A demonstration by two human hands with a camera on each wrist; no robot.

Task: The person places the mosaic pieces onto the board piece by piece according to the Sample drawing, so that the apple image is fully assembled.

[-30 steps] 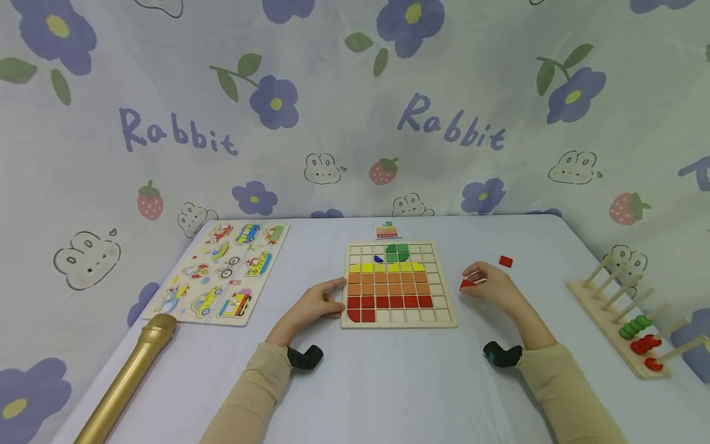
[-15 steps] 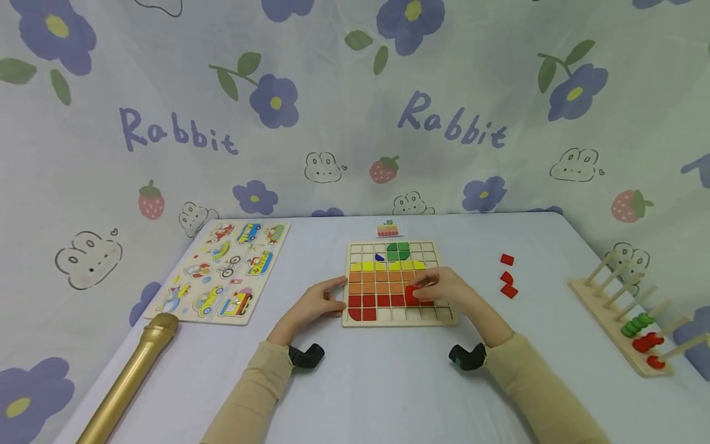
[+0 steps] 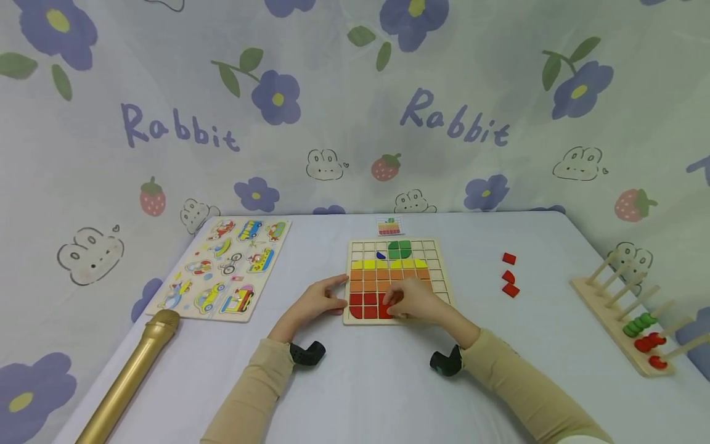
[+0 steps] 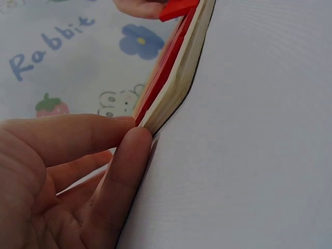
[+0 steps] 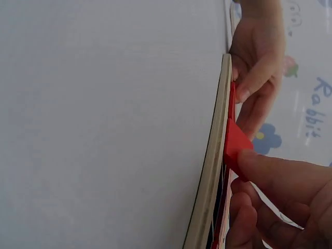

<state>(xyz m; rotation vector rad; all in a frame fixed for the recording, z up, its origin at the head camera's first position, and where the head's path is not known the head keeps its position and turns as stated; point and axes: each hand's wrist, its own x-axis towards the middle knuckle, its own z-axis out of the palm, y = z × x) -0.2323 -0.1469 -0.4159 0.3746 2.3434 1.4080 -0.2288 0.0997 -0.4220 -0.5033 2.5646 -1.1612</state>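
A wooden grid board (image 3: pixel 442 288) lies on the table, with rows of red, orange and yellow tiles, a green shape and a small blue piece. My left hand (image 3: pixel 316 302) touches the board's left edge, index finger and thumb spread apart along it. Over the front row, my right hand (image 3: pixel 418 302) pinches a red square tile (image 5: pixel 236 148) between thumb and fingers. That tile stands tilted at the board's surface in the right wrist view, just right of the laid red pieces. My right hand covers part of the front rows.
Three loose red pieces (image 3: pixel 510 290) lie to the right. A pattern card (image 3: pixel 391 226) sits behind the board. On the left are a vehicle puzzle (image 3: pixel 227 268) and a gold microphone (image 3: pixel 133 370); at far right stands a wooden peg rack (image 3: pixel 621 327) with beads.
My right hand put red pieces down by the loose tile on the right, then carried a red tile leftward over the board to the front row. My left hand stays at the edge.
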